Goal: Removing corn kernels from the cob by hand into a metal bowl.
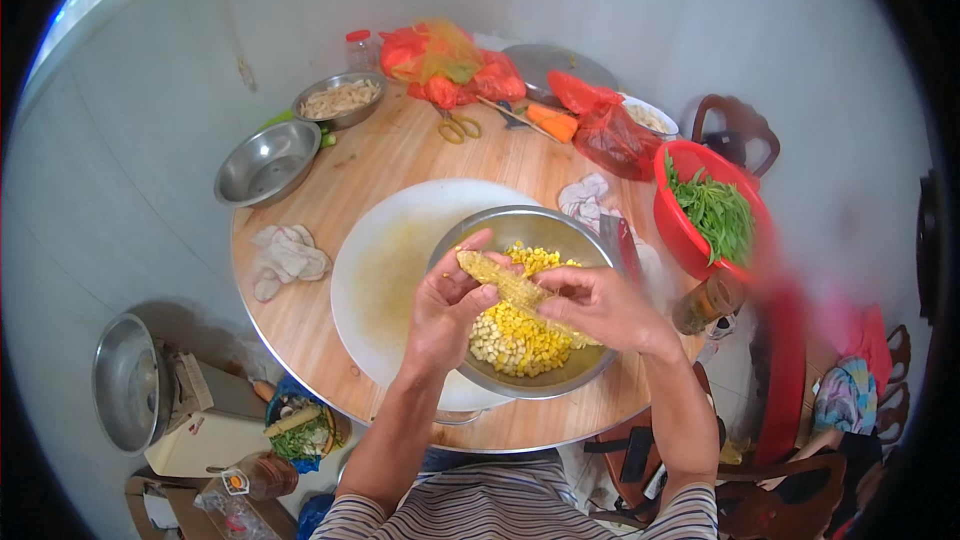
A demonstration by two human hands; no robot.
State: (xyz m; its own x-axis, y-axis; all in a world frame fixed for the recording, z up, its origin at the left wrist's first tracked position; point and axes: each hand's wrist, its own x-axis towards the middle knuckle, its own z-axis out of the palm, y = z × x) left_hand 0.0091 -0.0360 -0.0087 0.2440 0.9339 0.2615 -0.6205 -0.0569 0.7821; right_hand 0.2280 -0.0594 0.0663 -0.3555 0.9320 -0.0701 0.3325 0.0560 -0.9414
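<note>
A corn cob (504,281), mostly stripped of kernels, is held above a steel bowl (487,219). My left hand (450,304) grips its upper left end, and my right hand (600,307) holds the lower right end with thumb and fingers. Loose yellow corn kernels (525,345) lie in the bowl beneath, partly hidden by both hands. The bowl rests on the right part of a round white cutting board (375,240), whose middle is stained yellowish. To the right of the bowl, a cleaver (619,240) lies partly on a cloth.
Around the round wooden table (360,157) are an empty steel basin (268,161), a crumpled cloth (289,261), scissors (459,127), carrot pieces (553,122) and a red basin (679,232) of leafy greens. A waste bin (307,427) stands at lower left. Another person's arm (806,454) shows at lower right.
</note>
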